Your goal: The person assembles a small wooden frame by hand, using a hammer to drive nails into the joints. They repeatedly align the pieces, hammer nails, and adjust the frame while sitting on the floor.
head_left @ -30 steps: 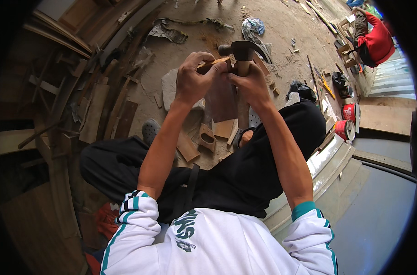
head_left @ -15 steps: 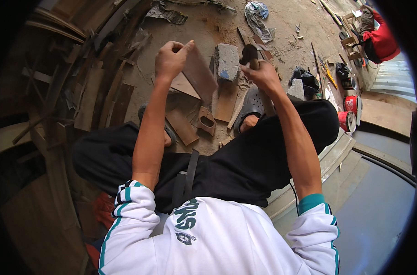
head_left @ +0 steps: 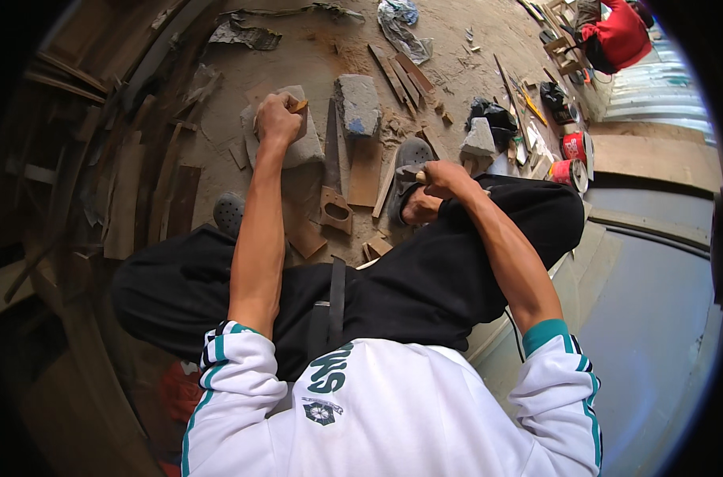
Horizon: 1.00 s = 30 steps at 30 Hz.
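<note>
orange-brown is the end of a piece of wood [head_left: 300,106] that pokes from the left hand [head_left: 279,121], whose fingers are closed tight around it, over a pale stone slab [head_left: 304,149]; most of the piece is hidden by the fist, and whether it touches the slab i cannot tell. the right hand [head_left: 447,179] is also closed, holding a hammer [head_left: 421,176] by what looks like its pale wooden handle, low beside the grey right shoe [head_left: 415,151]; its head blends into the shoe and is hard to make out. the work looks under way and unfinished: wood and hammer are both in hand but well apart, so no blow is landing. how much has been done to the held piece cannot be judged, since hardly more than its end shows. between the feet, a saw [head_left: 335,208] lies unused, its blade pointing away, with a flat brown board [head_left: 365,172] to its right and a rough concrete block [head_left: 357,105] beyond that board. farther off, narrow wooden strips [head_left: 395,77] lie loose on the dirt floor [head_left: 314,67]. no finished joint can be made out among these pieces.
</note>
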{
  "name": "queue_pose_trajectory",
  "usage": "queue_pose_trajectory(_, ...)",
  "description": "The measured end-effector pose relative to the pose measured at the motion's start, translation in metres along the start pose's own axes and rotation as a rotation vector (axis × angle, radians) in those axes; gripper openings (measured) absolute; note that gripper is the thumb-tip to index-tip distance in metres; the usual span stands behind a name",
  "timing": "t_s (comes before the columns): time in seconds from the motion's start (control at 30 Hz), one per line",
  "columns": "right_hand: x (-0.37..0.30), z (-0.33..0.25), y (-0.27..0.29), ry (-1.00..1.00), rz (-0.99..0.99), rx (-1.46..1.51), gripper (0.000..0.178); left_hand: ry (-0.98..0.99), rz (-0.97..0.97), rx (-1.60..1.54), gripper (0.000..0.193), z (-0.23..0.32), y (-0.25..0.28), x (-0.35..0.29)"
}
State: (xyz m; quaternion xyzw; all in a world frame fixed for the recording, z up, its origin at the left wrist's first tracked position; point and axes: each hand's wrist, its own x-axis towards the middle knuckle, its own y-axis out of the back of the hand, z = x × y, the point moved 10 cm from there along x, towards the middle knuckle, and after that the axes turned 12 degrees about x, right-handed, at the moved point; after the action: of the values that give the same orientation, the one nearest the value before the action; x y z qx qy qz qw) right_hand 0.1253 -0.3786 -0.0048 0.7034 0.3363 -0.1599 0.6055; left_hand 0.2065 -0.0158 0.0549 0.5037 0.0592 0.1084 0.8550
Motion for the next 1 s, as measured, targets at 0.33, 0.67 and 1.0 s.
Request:
queue_pose_trajectory(0.33,0.017,-0.005,-0.086,-0.117,-0.007,0.185,0.031,0.056,-0.187,0.062,0.029,-0.012,-0.021,-0.014)
queue_pose_trajectory(0.67,0.058,0.011,-0.11,-0.167,0.087,0.332,0.026,-0.02,-0.204,0.317,0.033,0.008,-0.005,-0.026)
queue_pose_trajectory(1.0,0.077,-0.039,-0.098,-0.278,-0.335,0.346,0.031,-0.362,-0.014,0.444,0.048,0.114,0.014,-0.036)
